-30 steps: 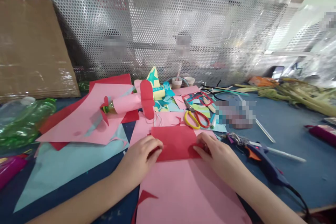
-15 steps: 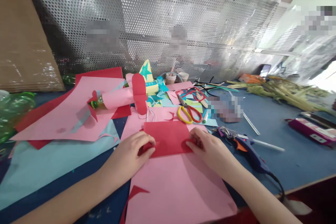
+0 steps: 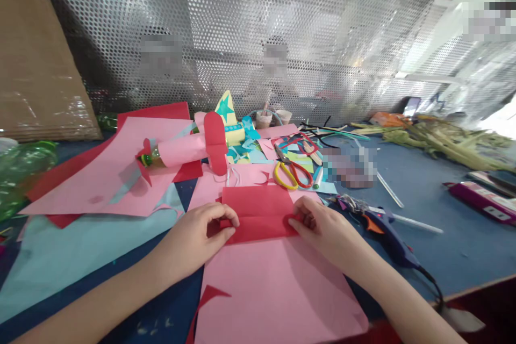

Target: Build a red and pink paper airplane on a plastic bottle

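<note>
A red sheet of paper (image 3: 258, 204) lies across a larger pink sheet (image 3: 274, 285), with a crease or folded edge running along its middle. My left hand (image 3: 212, 226) pinches its left edge between thumb and fingers. At the right edge my right hand (image 3: 312, 220) pinches the same paper, thumb in front. Just beyond it rest scissors (image 3: 293, 172) with one yellow and one red handle. A thin red paper scrap (image 3: 213, 294) lies at the pink sheet's lower left.
Left stands a pink-wrapped bottle (image 3: 181, 150) with red paper pieces, on pink, red and light-blue sheets. A blue glue gun (image 3: 389, 234) with its cord lies to the right. Paper scraps (image 3: 253, 153) and two small cups (image 3: 264, 118) are behind; a green plastic bottle (image 3: 24, 172) is far left.
A crease line now shows across the middle of the red paper, where it looked flat before. Both hands keep their grip at its sides. The view has shifted slightly.
</note>
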Demonstrator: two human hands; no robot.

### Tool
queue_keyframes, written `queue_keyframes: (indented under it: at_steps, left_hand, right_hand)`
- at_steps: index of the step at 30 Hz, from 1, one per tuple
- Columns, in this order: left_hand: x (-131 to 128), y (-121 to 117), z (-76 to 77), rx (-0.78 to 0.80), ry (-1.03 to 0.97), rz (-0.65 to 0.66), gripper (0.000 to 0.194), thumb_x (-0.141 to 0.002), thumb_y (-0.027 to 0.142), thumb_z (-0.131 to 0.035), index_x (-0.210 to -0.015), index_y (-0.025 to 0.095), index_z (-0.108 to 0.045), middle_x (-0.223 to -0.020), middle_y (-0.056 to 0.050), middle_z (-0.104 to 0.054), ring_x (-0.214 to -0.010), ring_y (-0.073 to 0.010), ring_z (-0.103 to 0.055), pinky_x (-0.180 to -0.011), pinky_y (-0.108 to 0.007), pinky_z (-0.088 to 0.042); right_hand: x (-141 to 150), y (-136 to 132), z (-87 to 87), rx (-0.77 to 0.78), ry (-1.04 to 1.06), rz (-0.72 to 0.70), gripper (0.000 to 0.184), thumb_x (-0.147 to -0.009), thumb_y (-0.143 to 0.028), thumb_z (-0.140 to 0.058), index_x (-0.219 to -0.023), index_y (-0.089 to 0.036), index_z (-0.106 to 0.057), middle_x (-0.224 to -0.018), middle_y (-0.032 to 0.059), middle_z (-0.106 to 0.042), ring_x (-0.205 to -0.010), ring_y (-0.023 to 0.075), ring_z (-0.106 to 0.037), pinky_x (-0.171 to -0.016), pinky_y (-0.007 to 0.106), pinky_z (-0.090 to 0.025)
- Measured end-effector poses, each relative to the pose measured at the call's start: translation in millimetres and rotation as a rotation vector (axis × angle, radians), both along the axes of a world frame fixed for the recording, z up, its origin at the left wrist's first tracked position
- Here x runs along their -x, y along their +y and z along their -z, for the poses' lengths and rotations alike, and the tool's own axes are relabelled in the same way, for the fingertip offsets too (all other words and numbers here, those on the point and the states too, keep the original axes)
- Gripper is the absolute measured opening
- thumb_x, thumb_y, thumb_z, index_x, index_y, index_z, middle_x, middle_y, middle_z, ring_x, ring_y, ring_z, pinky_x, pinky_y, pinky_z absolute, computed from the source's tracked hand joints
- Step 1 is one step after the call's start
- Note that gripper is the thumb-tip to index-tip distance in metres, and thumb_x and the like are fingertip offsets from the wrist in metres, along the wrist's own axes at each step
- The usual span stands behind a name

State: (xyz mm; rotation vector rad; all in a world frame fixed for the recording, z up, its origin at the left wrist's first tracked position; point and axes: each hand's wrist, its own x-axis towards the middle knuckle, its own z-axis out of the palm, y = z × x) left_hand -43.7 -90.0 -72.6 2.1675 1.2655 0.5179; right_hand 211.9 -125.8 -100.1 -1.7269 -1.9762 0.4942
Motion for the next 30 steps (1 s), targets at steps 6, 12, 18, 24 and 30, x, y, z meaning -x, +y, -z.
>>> queue_keyframes:
  at_steps: [6,12,18,24,30]
  left_hand:
    - [-1.5,-3.2,-4.8,0.087,0.03,0.016,0.01,-0.075,0.025,-0.047,-0.077,0.023,-0.057,-0.078,0.001,-0.065,-0.075,-0.0173,-0.062,-0.073,-0.029,-0.047]
    - [2.1,-4.0,-8.4,0.176,0.02,-0.004,0.02,-0.077,0.032,-0.05,-0.096,0.024,-0.054,-0.095,-0.002,-0.067,-0.093,-0.0205,-0.063,-0.08,-0.031,-0.047]
    - [2.0,-6.5,-10.9,0.129,0.098,0.041,0.028,-0.085,0.039,-0.044,-0.079,0.02,-0.064,-0.083,-0.004,-0.067,-0.079,-0.0199,-0.062,-0.07,-0.029,-0.045]
    - [-0.4,-7.3,-1.1,0.079,0.098,-0.018,0.018,-0.084,0.031,-0.049,-0.081,0.021,-0.064,-0.085,-0.002,-0.066,-0.08,-0.0183,-0.061,-0.073,-0.028,-0.044]
    - [-2.3,-8.7,6.7,0.022,0.076,-0.056,0.01,-0.081,0.023,-0.053,-0.09,0.022,-0.057,-0.08,0.0,-0.061,-0.079,-0.0175,-0.059,-0.074,-0.029,-0.044]
  right_hand:
    - [-2.1,-0.3,3.2,-0.011,-0.01,-0.001,0.007,-0.084,-0.029,-0.048,-0.082,-0.023,-0.047,-0.075,0.0008,-0.061,-0.063,0.0151,-0.056,-0.057,0.026,-0.042]
    - [-2.6,-0.2,4.6,-0.013,-0.044,-0.026,0.006,-0.083,-0.028,-0.049,-0.08,-0.023,-0.049,-0.076,0.001,-0.062,-0.062,0.0148,-0.056,-0.057,0.026,-0.041]
    - [-3.2,-0.2,12.3,-0.02,0.012,-0.031,0.007,-0.083,-0.029,-0.049,-0.086,-0.023,-0.05,-0.069,-0.001,-0.059,-0.059,0.0153,-0.057,-0.055,0.026,-0.043]
    - [-5.6,-0.6,13.2,-0.019,0.015,-0.037,0.02,-0.084,-0.032,-0.049,-0.101,-0.023,-0.057,-0.074,0.001,-0.061,-0.061,0.016,-0.058,-0.058,0.027,-0.045]
    - [-2.8,-1.5,0.6,0.045,-0.024,-0.053,0.017,-0.084,-0.029,-0.047,-0.092,-0.022,-0.061,-0.081,0.0039,-0.063,-0.064,0.0163,-0.059,-0.06,0.028,-0.046]
